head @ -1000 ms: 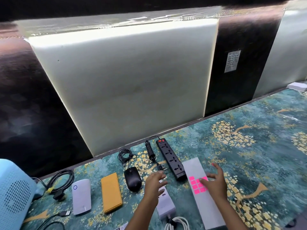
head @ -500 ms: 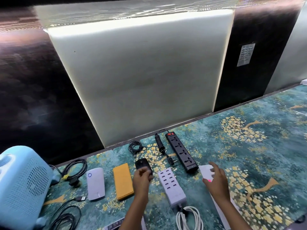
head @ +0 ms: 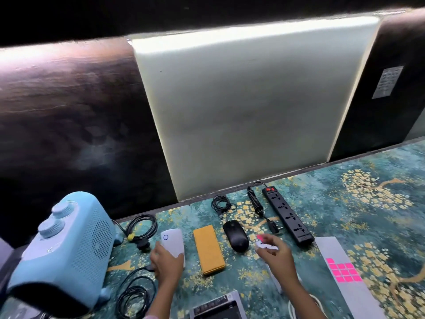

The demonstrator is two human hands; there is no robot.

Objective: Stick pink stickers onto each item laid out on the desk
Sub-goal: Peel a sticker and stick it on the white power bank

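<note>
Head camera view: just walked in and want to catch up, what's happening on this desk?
A person is labelling gadgets. The left hand grips the near end of the white device, while the right hand has a pink sticker at its fingertips. The remaining stickers sit on the sheet to the right.

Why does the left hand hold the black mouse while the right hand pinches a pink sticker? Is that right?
Not quite. In the head view the left hand holds the white device, not the black mouse, which lies untouched. The right hand does pinch a pink sticker.
</note>
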